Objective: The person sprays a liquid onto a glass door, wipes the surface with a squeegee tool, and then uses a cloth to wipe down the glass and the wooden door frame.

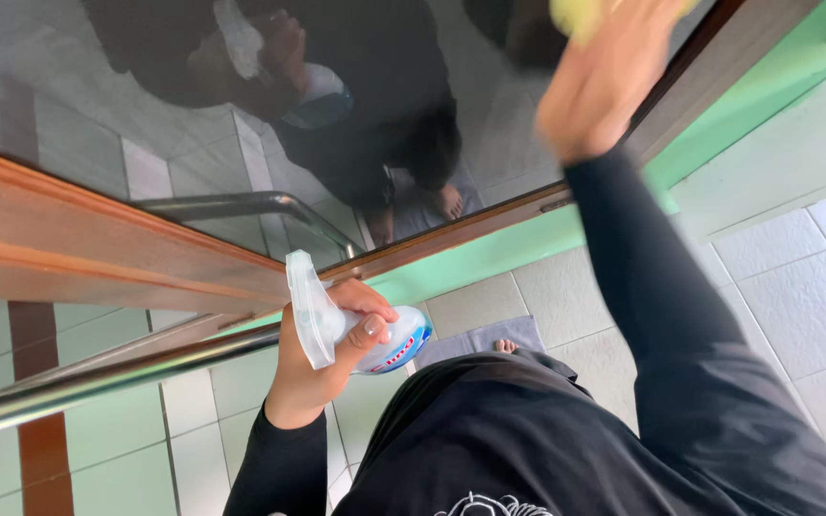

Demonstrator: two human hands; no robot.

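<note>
My left hand [322, 358] grips a clear spray bottle [313, 311] with a white trigger head and a blue and red label, held low beside the door's metal handle bar [97, 377]. My right hand [604, 81], blurred by motion, presses a yellow cloth [576, 14] against the dark glass pane [97, 86] of a wooden-framed door near the top of the view. The glass reflects my dark-clothed body and the bottle.
The wooden door frame [97, 248] runs diagonally across the view. A curved metal handle [260, 205] sits on the glass. A green wall strip [748, 91] lies beyond the frame. White floor tiles [805, 287] and a grey mat [475, 339] are below, one bare foot showing.
</note>
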